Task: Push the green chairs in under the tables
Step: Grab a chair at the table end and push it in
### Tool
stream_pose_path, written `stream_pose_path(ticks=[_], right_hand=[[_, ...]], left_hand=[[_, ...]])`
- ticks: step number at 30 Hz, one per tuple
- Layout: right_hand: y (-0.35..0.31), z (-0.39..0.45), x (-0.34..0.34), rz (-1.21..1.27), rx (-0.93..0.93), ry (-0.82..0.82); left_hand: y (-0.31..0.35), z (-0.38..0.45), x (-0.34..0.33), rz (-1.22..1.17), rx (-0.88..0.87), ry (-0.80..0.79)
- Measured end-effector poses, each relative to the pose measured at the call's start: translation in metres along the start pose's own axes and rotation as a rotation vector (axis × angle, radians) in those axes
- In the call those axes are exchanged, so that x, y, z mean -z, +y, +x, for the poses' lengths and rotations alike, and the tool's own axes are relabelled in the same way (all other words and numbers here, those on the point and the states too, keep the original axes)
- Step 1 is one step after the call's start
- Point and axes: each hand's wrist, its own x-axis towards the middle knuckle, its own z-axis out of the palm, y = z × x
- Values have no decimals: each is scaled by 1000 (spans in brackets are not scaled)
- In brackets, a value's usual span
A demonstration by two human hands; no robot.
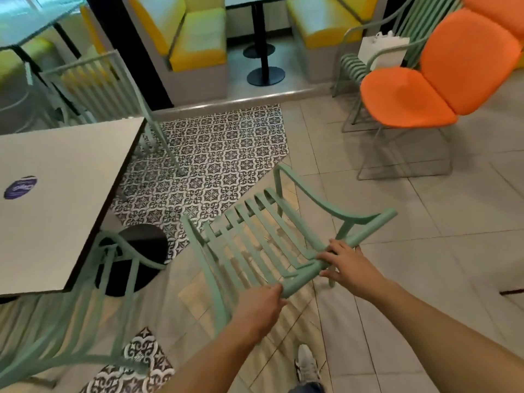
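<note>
Both bare forearms reached in from the bottom edge of the head view, and below them a white shoe (307, 364) showed on the tiled floor (425, 222), the leg above it cut off. Left hand (259, 306) had its grip curled round the near end of the top rail of a green chair (255, 242); its fingertips were hidden behind the rail. Right hand (350, 263) lay further along the same rail, its grip narrow, fingers bent over the top and thumb underneath. That chair stood on the floor off the near right corner of the white counter (62, 180), well clear of it and not under it, slatted seat turned toward the patterned tiles (215, 154). A second green chair (85, 316) sat tucked against the counter's near edge, blurred and cut off at the left. A third green chair (96, 86) stood at the counter's far edge, hard to make out. A round purple sticker (20, 187) on the counter was unreadable. An orange chair (433, 80) stood well apart.
</note>
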Motion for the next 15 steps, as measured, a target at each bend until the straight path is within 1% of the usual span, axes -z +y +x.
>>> stream_pose_path(ticks=[2, 5, 10, 12, 15], right_hand=[[25, 17, 10, -6, 44, 11], [60, 47, 26, -60, 87, -20], [92, 103, 53, -93, 120, -109], [109, 131, 60, -89, 162, -111], [122, 160, 66, -105, 211, -108]], left_hand=[[15, 22, 3, -18, 24, 27], [35, 56, 10, -48, 73, 28], [47, 105, 28, -100, 144, 42], [50, 127, 37, -137, 188, 34], [51, 146, 49, -168, 206, 49]])
